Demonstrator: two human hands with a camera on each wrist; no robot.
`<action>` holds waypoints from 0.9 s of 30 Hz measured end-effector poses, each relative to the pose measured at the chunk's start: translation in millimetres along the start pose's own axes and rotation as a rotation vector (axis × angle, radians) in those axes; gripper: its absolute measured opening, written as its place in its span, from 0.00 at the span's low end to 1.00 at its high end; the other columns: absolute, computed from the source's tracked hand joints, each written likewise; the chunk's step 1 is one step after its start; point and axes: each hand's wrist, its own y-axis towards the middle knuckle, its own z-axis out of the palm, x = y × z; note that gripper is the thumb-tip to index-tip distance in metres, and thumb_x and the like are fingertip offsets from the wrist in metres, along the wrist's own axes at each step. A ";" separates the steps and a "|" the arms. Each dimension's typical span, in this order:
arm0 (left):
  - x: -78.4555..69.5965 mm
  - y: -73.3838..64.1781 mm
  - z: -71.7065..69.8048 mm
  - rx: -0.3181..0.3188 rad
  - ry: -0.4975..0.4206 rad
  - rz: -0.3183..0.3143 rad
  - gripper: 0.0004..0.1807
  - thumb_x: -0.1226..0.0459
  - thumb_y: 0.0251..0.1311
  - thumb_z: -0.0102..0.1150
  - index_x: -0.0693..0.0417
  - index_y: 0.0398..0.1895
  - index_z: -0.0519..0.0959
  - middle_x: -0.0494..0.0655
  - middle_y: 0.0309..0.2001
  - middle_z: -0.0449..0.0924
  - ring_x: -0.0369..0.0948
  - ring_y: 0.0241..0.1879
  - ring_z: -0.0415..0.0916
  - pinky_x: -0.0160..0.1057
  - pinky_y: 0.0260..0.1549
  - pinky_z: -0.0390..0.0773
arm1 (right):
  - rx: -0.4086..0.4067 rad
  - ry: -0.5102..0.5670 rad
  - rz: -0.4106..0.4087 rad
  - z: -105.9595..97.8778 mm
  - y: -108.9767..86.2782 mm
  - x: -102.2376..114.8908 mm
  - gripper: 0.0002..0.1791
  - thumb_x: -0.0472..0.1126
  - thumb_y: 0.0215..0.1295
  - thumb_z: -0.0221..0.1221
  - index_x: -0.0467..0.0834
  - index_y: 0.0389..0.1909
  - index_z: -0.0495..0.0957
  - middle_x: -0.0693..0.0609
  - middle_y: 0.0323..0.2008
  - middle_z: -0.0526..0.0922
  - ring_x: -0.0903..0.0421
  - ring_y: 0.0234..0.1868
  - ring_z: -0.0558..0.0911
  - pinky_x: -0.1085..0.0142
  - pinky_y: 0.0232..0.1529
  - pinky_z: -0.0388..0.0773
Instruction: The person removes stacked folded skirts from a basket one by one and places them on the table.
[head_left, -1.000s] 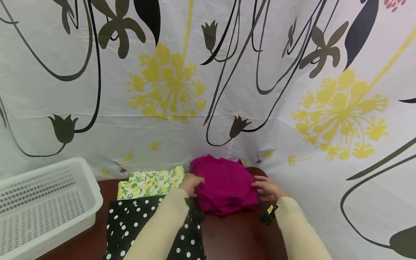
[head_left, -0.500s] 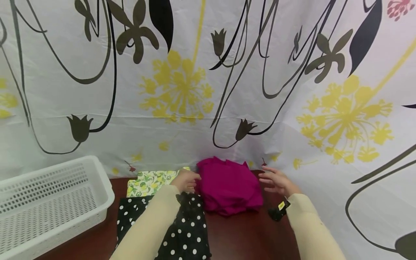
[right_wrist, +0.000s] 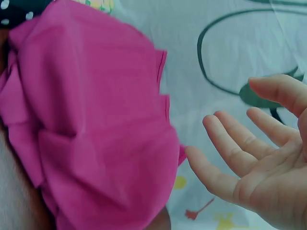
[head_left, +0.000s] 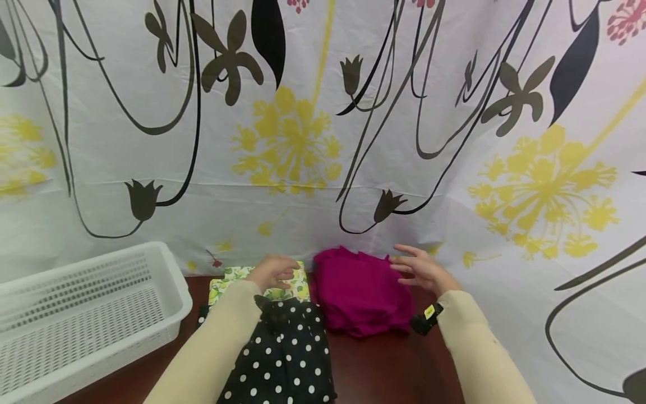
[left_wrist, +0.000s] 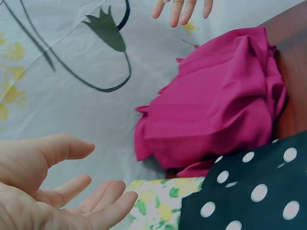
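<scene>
A folded magenta cloth [head_left: 360, 294] lies in a thick, loose pile at the back right of the dark red table. My left hand [head_left: 275, 273] hovers above the lemon-print cloth [head_left: 301, 285], its fingers loosely bent around nothing. In the left wrist view a gap separates that hand from the magenta cloth [left_wrist: 216, 96]. My right hand [head_left: 421, 269] is raised by the right back corner of the magenta pile, fingers spread and holding nothing. Below my left forearm lies a black cloth with white dots [head_left: 287, 353], overlapping the front of the lemon-print one.
A white perforated plastic basket [head_left: 171, 331] stands on the left of the table. Behind everything hangs a white curtain [head_left: 282, 235] printed with flowers, meeting the table's back edge. Bare dark red tabletop [head_left: 388, 370] shows in front of the magenta cloth.
Both hands have come off the sides of the magenta cloth. My left hand has moved left over the lemon-print cloth, and my right hand has lifted. The head view has shifted left.
</scene>
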 end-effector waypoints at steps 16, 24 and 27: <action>-27.3 -11.6 -62.1 -0.032 0.090 0.046 0.31 0.65 0.61 0.54 0.70 0.62 0.56 0.71 0.59 0.60 0.59 0.59 0.61 0.53 0.53 0.67 | 0.089 -0.074 -0.079 24.8 16.4 49.5 0.34 0.37 0.67 0.50 0.42 0.71 0.47 0.40 0.58 0.69 0.42 0.62 0.63 0.49 0.50 0.70; -45.1 -20.2 -86.3 -0.015 0.118 0.061 0.30 0.67 0.67 0.42 0.69 0.68 0.47 0.70 0.64 0.53 0.57 0.63 0.55 0.52 0.57 0.63 | 0.081 -0.142 -0.092 26.2 16.1 71.8 0.34 0.38 0.67 0.51 0.43 0.70 0.49 0.35 0.63 0.62 0.41 0.62 0.63 0.47 0.52 0.68; -50.8 -23.4 -97.2 -0.016 0.170 0.096 0.31 0.66 0.67 0.42 0.70 0.68 0.46 0.69 0.65 0.53 0.57 0.63 0.55 0.51 0.59 0.60 | 0.092 -0.180 -0.107 23.8 16.3 80.2 0.35 0.39 0.66 0.52 0.43 0.71 0.49 0.34 0.63 0.60 0.40 0.63 0.62 0.45 0.54 0.66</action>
